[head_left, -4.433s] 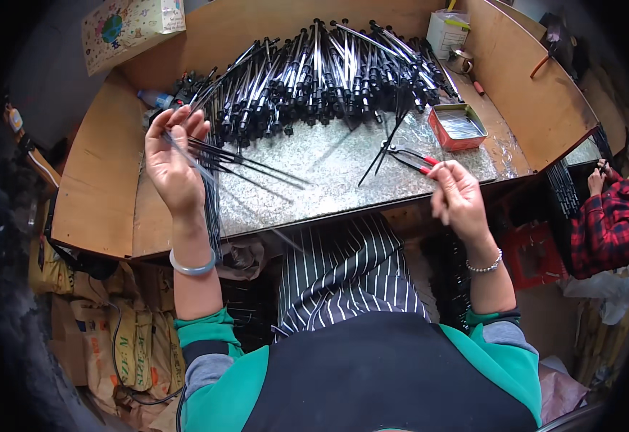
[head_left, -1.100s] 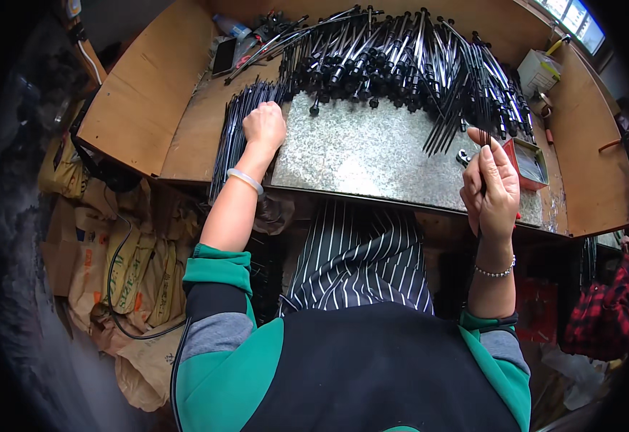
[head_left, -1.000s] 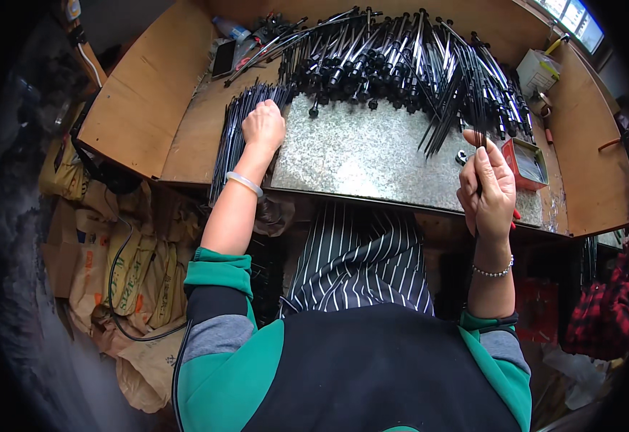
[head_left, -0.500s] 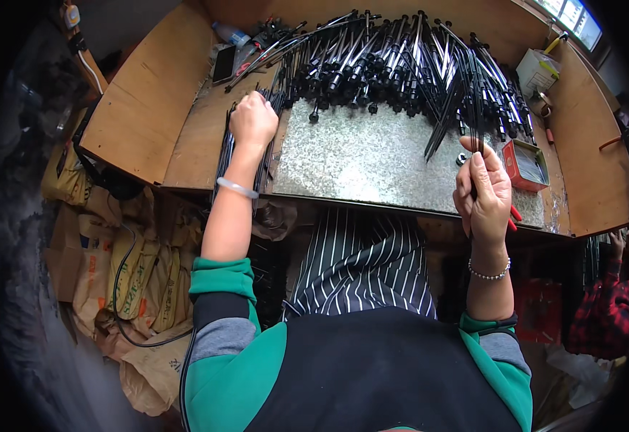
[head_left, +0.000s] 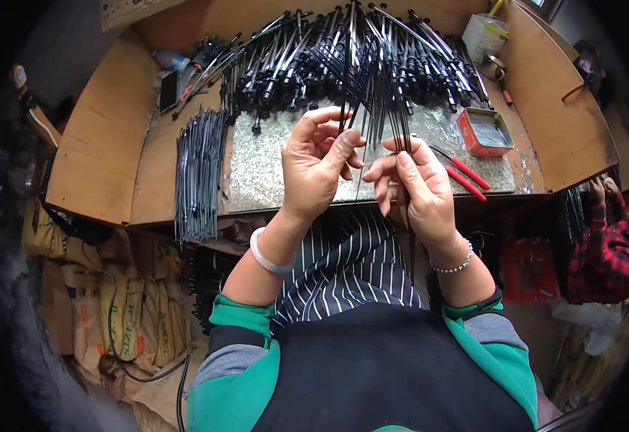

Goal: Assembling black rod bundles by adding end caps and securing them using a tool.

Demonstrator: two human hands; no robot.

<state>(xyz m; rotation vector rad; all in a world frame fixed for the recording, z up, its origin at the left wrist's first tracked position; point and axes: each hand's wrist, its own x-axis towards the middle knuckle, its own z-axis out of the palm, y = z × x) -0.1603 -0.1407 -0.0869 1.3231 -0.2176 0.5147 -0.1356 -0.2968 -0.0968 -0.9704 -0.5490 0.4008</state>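
Both of my hands are raised over the front edge of the bench, close together. My right hand [head_left: 422, 189] pinches a fanned bunch of thin black strips [head_left: 399, 119] between thumb and fingers. Beside it, my left hand [head_left: 313, 164] has thumb and forefinger closed on thin black strips [head_left: 344, 97] that point up and away. How many it holds is hard to make out. To the left lies a thick bundle of similar black strips [head_left: 199, 173], jutting past the bench edge. Behind my hands spreads a large heap of shiny rods with black ends [head_left: 278, 75].
A speckled grey metal plate [head_left: 260, 169] covers the bench middle. Red-handled pliers [head_left: 465, 176] and a red tin [head_left: 483, 135] lie right, with a white box [head_left: 481, 37] behind. Wooden side panels [head_left: 98, 129] flank the bench. Another person's checked sleeve [head_left: 602, 255] shows far right.
My left hand has come from the strip bundle at left to the middle, now holding strips. My right hand has moved left with its bunch, uncovering the pliers. The view has shifted.
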